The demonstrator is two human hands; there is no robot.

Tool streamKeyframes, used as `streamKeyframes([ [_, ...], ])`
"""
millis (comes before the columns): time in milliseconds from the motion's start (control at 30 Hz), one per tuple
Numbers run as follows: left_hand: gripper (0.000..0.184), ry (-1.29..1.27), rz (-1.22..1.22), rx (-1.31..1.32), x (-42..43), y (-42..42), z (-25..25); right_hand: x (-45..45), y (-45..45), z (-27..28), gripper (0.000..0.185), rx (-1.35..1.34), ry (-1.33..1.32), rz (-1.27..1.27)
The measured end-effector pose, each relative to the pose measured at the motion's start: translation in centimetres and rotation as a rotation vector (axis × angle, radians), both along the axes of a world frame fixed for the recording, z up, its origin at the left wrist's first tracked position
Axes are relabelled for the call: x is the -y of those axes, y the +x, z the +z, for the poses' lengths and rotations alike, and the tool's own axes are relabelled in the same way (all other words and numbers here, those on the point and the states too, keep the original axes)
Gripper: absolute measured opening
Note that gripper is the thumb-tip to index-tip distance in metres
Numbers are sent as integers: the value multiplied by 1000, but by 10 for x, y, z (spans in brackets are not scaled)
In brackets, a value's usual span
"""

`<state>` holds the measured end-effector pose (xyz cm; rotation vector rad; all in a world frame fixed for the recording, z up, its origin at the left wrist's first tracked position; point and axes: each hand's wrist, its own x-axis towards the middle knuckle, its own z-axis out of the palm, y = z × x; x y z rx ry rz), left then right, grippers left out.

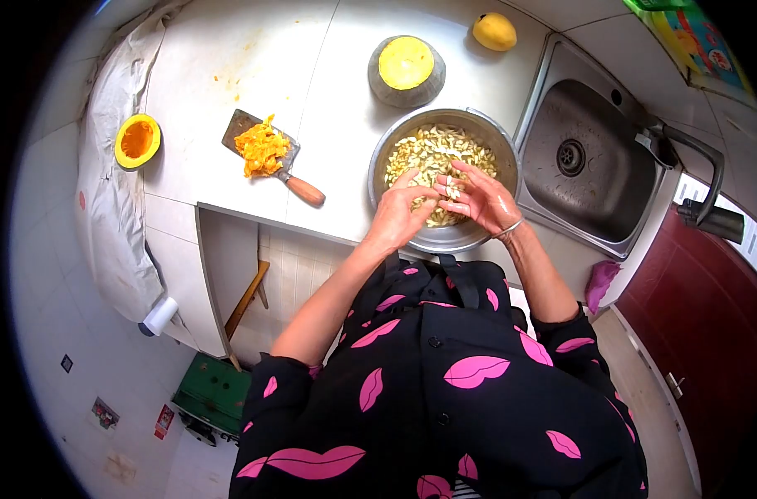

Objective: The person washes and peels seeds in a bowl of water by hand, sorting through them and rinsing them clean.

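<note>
right grip (483, 200) over seeds (428, 151), long axes mixed

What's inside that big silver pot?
Inside the pot are lots of pale seeds. The left hand and right hand hide the part beneath them, and the seeds cover the pot's bottom.

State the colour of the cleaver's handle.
The handle is orange-brown, seen best in the head view.

Pot (453, 240) of smooth, shiny metal, sink (594, 195) of softly gleaming metal, cleaver handle (306, 191) of smooth wood.
</note>
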<state>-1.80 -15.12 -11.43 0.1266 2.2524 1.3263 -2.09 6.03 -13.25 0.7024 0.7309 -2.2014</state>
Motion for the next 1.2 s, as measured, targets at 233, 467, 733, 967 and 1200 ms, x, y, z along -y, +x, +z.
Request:
streamKeyframes([
  [233, 15, 94, 62, 104, -14, 0, -4, 8, 2, 6, 51, -92, 64, 59],
  [467, 8, 327, 135, 253, -8, 0, -21, 11, 4, 10, 52, -147, 32, 47],
  [733, 7, 338, 284, 336, 4, -3, -16, 2, 1, 12, 60, -92, -107, -13],
  [967, 6, -13, 48, -156, -17, -4, 29, 7, -4, 13, 77, 7, -279, -162],
  [1200, 14, 276, 78, -78, -44, 6, 30, 23, -6, 16, 82, -29, -179, -194],
])
